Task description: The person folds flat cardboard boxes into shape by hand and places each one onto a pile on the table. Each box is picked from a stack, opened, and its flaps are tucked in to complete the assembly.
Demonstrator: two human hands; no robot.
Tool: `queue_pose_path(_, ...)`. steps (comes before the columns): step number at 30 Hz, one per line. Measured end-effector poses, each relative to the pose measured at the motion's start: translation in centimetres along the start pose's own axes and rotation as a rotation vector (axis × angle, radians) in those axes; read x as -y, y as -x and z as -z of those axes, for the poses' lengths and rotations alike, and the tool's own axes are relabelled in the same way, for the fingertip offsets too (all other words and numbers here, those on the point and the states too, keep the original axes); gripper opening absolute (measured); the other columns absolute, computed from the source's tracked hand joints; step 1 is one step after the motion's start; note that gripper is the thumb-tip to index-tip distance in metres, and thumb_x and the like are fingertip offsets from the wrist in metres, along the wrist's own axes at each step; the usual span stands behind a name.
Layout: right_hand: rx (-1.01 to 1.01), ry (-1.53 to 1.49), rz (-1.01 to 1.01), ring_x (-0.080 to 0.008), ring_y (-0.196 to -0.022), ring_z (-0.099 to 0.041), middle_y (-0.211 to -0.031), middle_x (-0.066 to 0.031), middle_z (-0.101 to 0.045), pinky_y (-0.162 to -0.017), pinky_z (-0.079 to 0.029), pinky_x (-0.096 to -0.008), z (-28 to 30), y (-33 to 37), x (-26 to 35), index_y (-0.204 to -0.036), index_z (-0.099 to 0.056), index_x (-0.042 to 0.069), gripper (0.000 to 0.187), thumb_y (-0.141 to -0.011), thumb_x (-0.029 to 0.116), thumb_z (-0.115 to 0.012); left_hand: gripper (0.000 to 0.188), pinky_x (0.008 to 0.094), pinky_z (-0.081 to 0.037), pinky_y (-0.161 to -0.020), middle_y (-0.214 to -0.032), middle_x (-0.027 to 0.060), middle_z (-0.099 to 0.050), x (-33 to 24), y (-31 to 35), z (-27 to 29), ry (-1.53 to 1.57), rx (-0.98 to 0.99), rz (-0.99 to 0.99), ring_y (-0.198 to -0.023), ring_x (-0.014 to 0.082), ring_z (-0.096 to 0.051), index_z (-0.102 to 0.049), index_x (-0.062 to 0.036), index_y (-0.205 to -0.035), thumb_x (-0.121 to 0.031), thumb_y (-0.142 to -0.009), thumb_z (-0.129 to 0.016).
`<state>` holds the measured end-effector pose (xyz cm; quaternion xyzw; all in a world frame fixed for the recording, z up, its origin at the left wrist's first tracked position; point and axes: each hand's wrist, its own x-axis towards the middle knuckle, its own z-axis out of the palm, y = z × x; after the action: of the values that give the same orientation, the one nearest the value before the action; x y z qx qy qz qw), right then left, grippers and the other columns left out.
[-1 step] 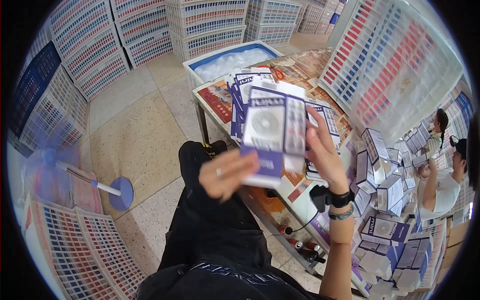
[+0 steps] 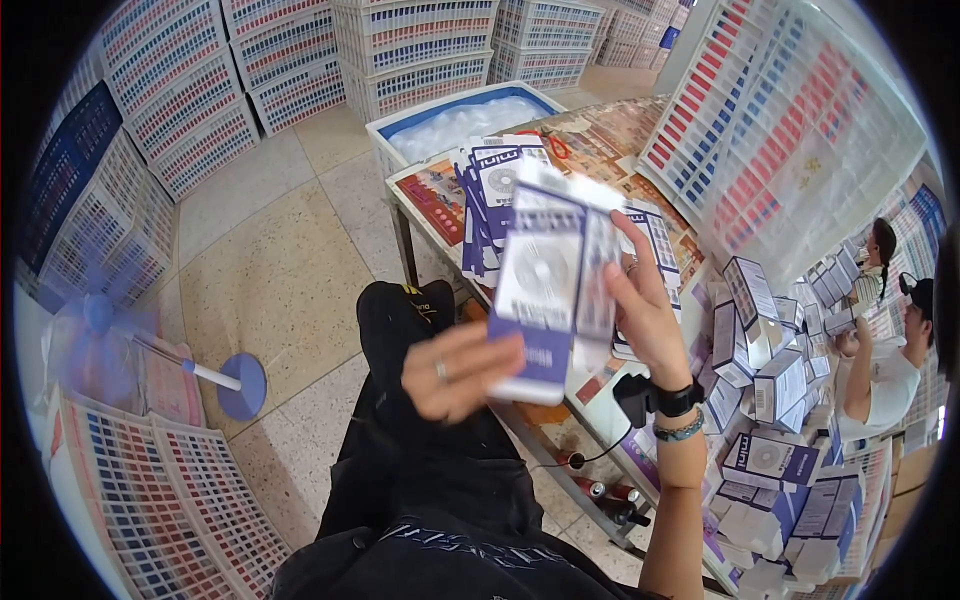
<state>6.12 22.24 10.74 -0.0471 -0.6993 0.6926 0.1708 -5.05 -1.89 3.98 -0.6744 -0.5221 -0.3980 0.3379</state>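
Above the near edge of the table I hold a small white and purple carton (image 2: 540, 265) with a round picture on its front. My right hand (image 2: 645, 310) grips its right side panel, thumb in front. My left hand (image 2: 455, 375), with a ring on one finger, laps over the carton's lower left edge; its fingers are close together and slightly blurred, and its thumb is hidden. The carton's white top end looks unfolded, though blur hides its flaps. Behind it lies a pile of flat cartons (image 2: 482, 215), with more flat cartons (image 2: 655, 240) beside my right hand.
Finished-looking boxes (image 2: 755, 375) heap up on the right, near a co-worker (image 2: 890, 370). A plastic-draped crate (image 2: 780, 130) leans at the back right. A lined bin (image 2: 460, 120) stands beyond the table (image 2: 430, 190). A purple fan (image 2: 100, 320) and stacked crates (image 2: 180, 100) are at left.
The carton has shifted slightly down and to the right and tilts a little more. Both hands have moved slightly along with it.
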Motion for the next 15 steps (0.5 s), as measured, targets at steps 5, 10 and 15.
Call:
queue_pose_path(5,0.120,0.012,0.035,-0.0187,-0.101,-0.064,-0.122,-0.0162,-0.059,-0.076,-0.057,-0.0254,-4.2,2.6,0.8,-0.144,-0.023,0.008,0.076,-0.084,-0.009,-0.066,0.110,0.0475,-0.040,-0.103,-0.148,0.0244,-0.035,-7.7,-2.9,-1.4,1.174,-0.952,0.873,-0.125,0.0383,-0.050,-0.021,-0.0002,-0.151,-0.073,-0.078,-0.058)
queue_pose_path(10,0.180,0.597,0.406,-0.0349,-0.137,-0.035,-0.148,-0.0216,-0.031,-0.106,-0.040,-0.0427,-7.6,5.4,-0.8,-0.146,-0.034,0.006,0.076,-0.081,0.006,-0.074,0.119,0.0457,-0.029,-0.113,-0.154,0.0211,-0.022,-8.9,-3.9,0.6,1.523,-0.739,1.093,-0.135,0.0335,-0.040,-0.017,0.0007,-0.151,-0.073,-0.072,-0.067)
queue_pose_path(15,0.199,1.132,0.513,-0.0432,-0.144,-0.020,-0.157,-0.0235,-0.015,-0.112,-0.030,-0.0492,-7.7,5.8,0.9,-0.145,-0.043,0.009,0.081,-0.074,0.020,-0.082,0.120,0.0452,-0.028,-0.113,-0.154,0.0210,-0.022,-13.7,-0.1,-0.1,1.450,-0.501,0.996,-0.136,0.0333,-0.038,-0.017,0.0007,-0.151,-0.074,-0.071,-0.067)
